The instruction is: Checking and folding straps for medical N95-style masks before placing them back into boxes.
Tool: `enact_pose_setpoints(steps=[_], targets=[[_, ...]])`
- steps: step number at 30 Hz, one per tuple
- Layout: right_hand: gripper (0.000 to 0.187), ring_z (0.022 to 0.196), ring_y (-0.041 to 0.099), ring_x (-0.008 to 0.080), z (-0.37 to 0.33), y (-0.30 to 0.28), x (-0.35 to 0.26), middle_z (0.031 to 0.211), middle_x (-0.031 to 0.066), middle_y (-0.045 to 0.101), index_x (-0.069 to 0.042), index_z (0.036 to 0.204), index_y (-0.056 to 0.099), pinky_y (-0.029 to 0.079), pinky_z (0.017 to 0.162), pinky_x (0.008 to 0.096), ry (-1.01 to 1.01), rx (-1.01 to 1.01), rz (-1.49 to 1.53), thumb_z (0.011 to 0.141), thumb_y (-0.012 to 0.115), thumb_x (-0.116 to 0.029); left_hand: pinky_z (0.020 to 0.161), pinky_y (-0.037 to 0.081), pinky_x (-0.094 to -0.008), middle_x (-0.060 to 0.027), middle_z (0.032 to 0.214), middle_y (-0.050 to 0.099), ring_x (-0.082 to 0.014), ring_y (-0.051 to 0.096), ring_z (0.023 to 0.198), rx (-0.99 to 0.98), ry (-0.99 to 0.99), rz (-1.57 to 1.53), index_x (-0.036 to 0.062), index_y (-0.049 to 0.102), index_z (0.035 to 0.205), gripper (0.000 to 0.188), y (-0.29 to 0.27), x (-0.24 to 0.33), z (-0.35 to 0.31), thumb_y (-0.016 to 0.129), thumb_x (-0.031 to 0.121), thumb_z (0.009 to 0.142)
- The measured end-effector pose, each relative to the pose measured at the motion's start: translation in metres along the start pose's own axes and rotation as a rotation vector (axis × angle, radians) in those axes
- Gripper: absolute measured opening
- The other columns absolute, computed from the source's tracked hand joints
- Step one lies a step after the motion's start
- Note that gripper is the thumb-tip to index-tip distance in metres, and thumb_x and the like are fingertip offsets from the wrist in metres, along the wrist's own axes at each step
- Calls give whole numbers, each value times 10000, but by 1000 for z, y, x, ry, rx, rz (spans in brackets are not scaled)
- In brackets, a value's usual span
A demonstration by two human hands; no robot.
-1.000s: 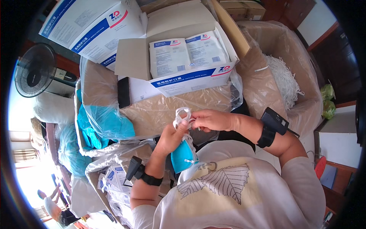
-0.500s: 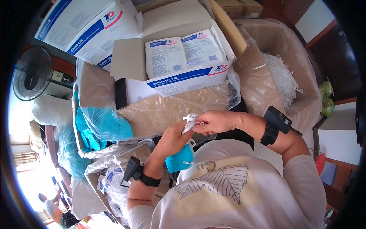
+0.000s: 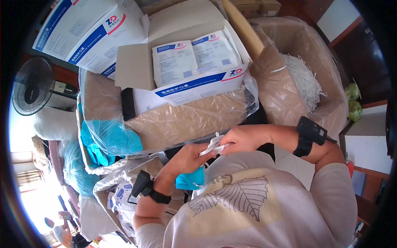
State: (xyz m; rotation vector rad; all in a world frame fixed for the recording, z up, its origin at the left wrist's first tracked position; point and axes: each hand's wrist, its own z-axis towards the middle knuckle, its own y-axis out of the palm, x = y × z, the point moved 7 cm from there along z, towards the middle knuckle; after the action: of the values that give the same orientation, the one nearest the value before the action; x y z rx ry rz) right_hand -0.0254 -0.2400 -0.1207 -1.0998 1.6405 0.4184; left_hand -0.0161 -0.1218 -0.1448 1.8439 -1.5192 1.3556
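Observation:
In front of my chest, both hands are closed on a small bundle of white elastic straps [image 3: 214, 145]. My left hand [image 3: 188, 158] pinches it from the left, with the thumb along the straps. The fingers of my right hand [image 3: 243, 139] grip its right end, close to the left fingertips. Just below my left hand is a teal face mask [image 3: 191, 180], partly hidden by that hand and my shirt. Whether the straps are attached to this mask I cannot tell.
Ahead, an open white-and-blue box [image 3: 198, 89] of flat packs [image 3: 175, 66] rests on a plastic-lined carton. Teal masks [image 3: 111, 138] lie at the left, with small packets [image 3: 124, 196] below. At the right, a lined carton holds white straps [image 3: 304, 82]. A fan [image 3: 33, 84] stands far left.
Both hands have moved a little down and to the right, nearer my chest. The white straps now stretch sideways between them, and less of the teal mask shows.

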Motion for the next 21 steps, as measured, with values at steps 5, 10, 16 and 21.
enact_pose_setpoints(steps=[5,10,16,21], targets=[[252,588,499,196,-27,1,-12,682,128,561,-5,872,579,398,566,319,46,-52,10,872,482,-238,629,443,-298,-118,775,604,-229,564,660,-74,166,-36,45,577,974,175,-6,9,-16,535,162,850],[266,628,522,192,-48,-4,-17,673,109,554,-9,832,572,407,601,324,86,-77,-34,877,447,-240,616,443,-291,-104,748,598,-193,560,656,4,207,-5,21,577,921,127,-18,4,-29,530,108,841],[259,648,478,88,-108,-31,56,700,21,542,-31,838,573,421,594,255,405,-29,241,903,427,-235,557,406,-232,17,708,558,-72,496,622,408,-244,-255,62,602,844,134,-68,-120,-102,515,161,869],[181,731,540,95,-77,5,111,833,34,554,-27,970,531,469,660,231,456,193,891,881,464,-170,563,388,-204,4,715,555,-54,481,624,737,-237,-536,50,581,865,268,-74,-126,-98,472,293,897]])
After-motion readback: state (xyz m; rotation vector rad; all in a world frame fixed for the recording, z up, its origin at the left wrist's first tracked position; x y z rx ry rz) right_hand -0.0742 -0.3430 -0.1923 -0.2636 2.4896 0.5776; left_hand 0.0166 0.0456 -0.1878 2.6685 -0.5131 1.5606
